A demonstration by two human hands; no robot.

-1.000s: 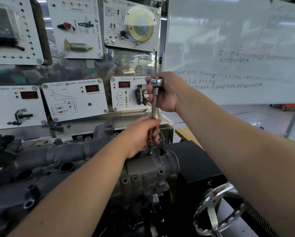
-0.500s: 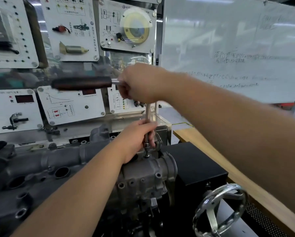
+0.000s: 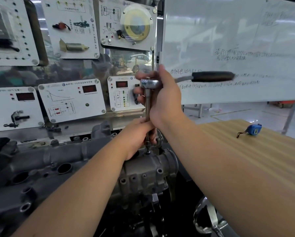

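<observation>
**Ratchet handle swings over to the right**

Half a second ago the ratchet's black handle pointed left across the instrument panels; now it lies out to the right, blurred, in front of the whiteboard. The right hand is wrapped round the ratchet's head and the top of the extension bar. The left hand has its fingers curled round the bar's lower end, just above the socket seated on the engine casting.

The tool looks like stiff, fairly heavy steel with smooth chrome that could slip. The grippy handle is probably the best place to pull, while steadying the bar low down should keep the socket square.

Handwriting on the whiteboard and the small print on the panels are too blurred to read. A blue tape measure lies on the wooden table.
</observation>
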